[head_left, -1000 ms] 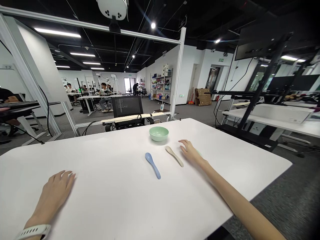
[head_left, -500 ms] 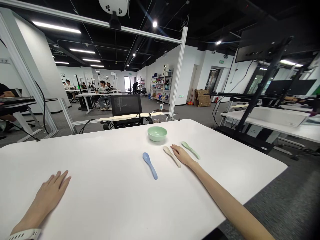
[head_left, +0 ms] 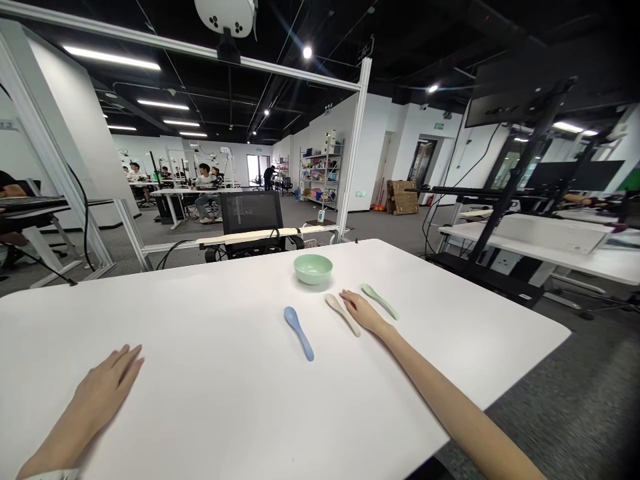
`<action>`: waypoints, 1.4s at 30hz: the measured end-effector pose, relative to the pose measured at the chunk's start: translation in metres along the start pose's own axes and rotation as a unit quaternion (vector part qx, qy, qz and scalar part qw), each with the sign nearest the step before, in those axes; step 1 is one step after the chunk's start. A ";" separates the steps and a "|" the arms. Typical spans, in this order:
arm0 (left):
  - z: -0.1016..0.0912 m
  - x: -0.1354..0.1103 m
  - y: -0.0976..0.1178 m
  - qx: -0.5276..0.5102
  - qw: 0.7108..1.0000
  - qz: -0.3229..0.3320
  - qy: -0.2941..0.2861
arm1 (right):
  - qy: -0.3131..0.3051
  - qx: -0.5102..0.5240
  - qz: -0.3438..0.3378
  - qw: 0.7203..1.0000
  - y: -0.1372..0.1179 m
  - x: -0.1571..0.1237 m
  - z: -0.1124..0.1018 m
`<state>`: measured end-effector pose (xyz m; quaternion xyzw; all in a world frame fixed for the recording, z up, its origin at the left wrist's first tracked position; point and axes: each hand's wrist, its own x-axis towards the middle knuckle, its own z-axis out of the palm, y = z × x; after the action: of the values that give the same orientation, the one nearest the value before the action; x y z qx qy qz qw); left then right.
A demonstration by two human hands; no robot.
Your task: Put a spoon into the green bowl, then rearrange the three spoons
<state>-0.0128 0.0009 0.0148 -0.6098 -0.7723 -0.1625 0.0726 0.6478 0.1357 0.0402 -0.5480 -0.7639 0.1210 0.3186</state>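
Note:
My right hand rests on the white table between a cream spoon and a green spoon. Its fingers stretch toward the bowl and hold nothing. The cream spoon lies just left of it, the green one just right. Farther left lies a blue spoon, its handle pointing toward me. Behind the spoons stands a light green bowl, upright; no contents show inside. At the table's left side my left hand lies palm down with fingers extended, away from all the spoons.
A metal frame rises behind the table, with a black office chair beyond its lower bar. To the right stand a black monitor stand and another white desk. Several people sit at desks in the background.
My left hand has shifted slightly and its fingers lie closer together. The whole view has moved a little. My right hand, the spoons and the bowl keep their places.

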 end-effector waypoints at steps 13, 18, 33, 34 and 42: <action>-0.002 -0.006 0.031 -0.039 0.999 0.015 -0.022 | -0.012 -0.011 -0.001 1.000 -0.002 0.000 -0.001; 0.006 -0.004 0.024 -0.026 0.999 0.019 -0.024 | 0.000 -0.013 0.004 1.000 -0.014 -0.002 -0.008; 0.011 -0.004 0.022 -0.016 0.999 0.031 -0.013 | 0.084 -0.005 0.021 0.996 -0.061 -0.008 -0.029; 0.012 -0.004 0.021 -0.013 0.999 0.032 -0.013 | 0.095 -0.006 0.009 0.995 -0.065 0.004 -0.035; 0.010 -0.005 0.024 -0.004 0.999 0.034 -0.006 | 0.011 -0.089 0.050 0.995 -0.101 0.107 -0.034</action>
<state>0.0128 0.0050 0.0079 -0.6373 -0.7507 -0.1590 0.0709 0.5708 0.1904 0.1578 -0.6127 -0.7399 0.0619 0.2709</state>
